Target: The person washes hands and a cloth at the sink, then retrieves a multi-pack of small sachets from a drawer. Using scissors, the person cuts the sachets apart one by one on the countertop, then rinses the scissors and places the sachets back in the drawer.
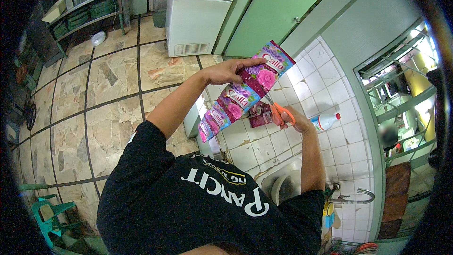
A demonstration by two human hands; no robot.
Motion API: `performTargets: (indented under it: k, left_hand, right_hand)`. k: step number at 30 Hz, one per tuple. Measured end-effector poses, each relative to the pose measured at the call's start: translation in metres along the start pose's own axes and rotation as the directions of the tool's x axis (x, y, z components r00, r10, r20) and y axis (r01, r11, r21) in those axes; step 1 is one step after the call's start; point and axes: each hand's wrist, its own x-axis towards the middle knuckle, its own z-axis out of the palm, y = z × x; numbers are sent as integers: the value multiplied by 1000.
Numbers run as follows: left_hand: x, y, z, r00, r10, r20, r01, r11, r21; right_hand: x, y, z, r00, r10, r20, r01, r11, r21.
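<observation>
My left hand pinches a connected strip of Calla sachets, pink, purple and blue with maroon bands, and holds it above the white-tiled counter. Part of the strip hangs down toward my chest, and its top end extends beyond my fingers. Orange-handled scissors are in my right hand. Their blades reach the strip's edge at a maroon band; the tips are hidden, so I cannot tell whether they cut into it. Under the strip, a maroon packet lies on the tiles, partly covered.
A clear plastic bottle with a red cap lies beside my right wrist. Nearer me are a metal sink and a curved faucet. A white chest freezer and a green door stand beyond the counter.
</observation>
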Motion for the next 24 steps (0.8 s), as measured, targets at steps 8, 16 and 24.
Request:
performTargets:
  k: [8,16,24]
  left_hand:
    - [-1,-3,-3,999,-33,-4,33,999,-8]
    - [-3,-6,-6,999,-39,-19,39,999,-1]
    - [-4,-5,-5,999,-20,-33,20,1000,-13]
  right_hand:
    - [3,5,-7,999,47,14,-47,999,-15]
    - [6,4,-9,999,40,16,-40,999,-21]
    - [11,10,-14,999,31,39,-30,999,-39]
